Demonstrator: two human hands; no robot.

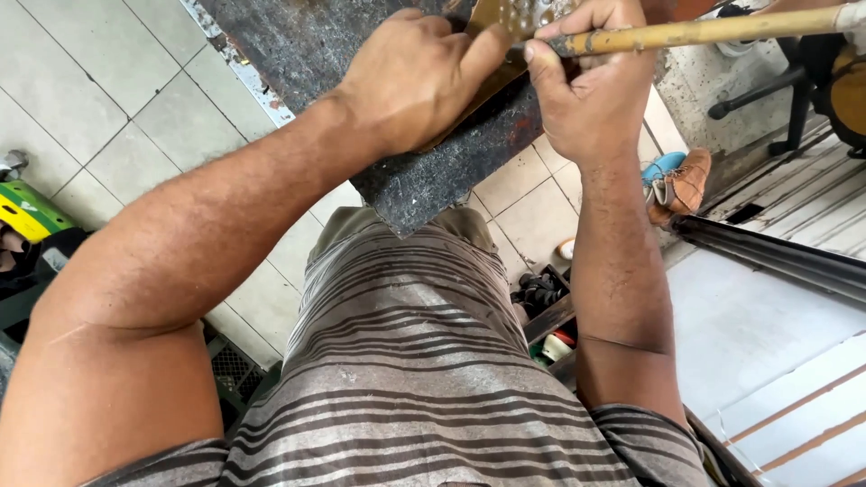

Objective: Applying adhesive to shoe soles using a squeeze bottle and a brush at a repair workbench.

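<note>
My left hand (410, 77) presses down on a brass-coloured metal sheet (505, 22) that lies on a dark, worn metal slab (424, 176). Its thumb stretches along the sheet's edge toward my right hand. My right hand (591, 86) is closed around a yellowish wooden handle (704, 33) that runs off to the upper right. The handle's tool end is hidden behind my fingers. The sheet shows small round dimples near the top edge of the view.
Pale floor tiles (108, 117) lie to the left, with a green and yellow object (27, 212) at the left edge. A brown shoe (687, 180) and a blue one sit on the right. Dark metal rails (776, 257) and a chair base (785, 90) stand farther right.
</note>
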